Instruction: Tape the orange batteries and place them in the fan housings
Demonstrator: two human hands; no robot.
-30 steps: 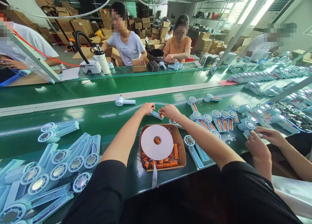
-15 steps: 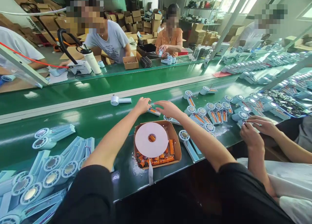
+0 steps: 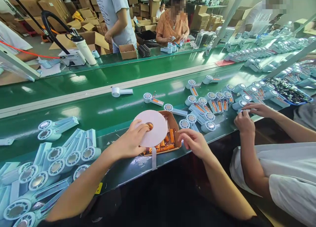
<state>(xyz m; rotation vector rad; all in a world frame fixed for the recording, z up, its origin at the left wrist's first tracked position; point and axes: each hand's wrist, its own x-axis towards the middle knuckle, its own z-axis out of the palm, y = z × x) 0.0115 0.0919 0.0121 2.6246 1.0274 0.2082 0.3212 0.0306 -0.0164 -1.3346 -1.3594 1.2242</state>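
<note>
My left hand (image 3: 133, 138) grips the large white roll of tape (image 3: 155, 134), its fingers reaching toward the centre hole and the thumb low by the rim. Under the roll is a cardboard box (image 3: 175, 121) of orange battery cells (image 3: 171, 134). A loose tape end (image 3: 154, 157) hangs down over the table's front edge. Beside the box's right wall is my right hand (image 3: 195, 143), fingers loosely bent and apart, with nothing visible in them. Beyond the box lies a light-blue handheld fan shell (image 3: 147, 98) with an orange cell and wires in its handle.
Many blue fan shells (image 3: 56, 166) are heaped at left; more with cells (image 3: 219, 101) lie at right. One shell (image 3: 116, 92) sits near the white divider strip. At right, a co-worker's hands (image 3: 244, 120) handle a fan. More people stand or sit across the green bench.
Both my hands have come back from the far fan shell, leaving it on the bench. The left is now on the tape roll, the right beside the box. Across the bench, a person has stood up.
</note>
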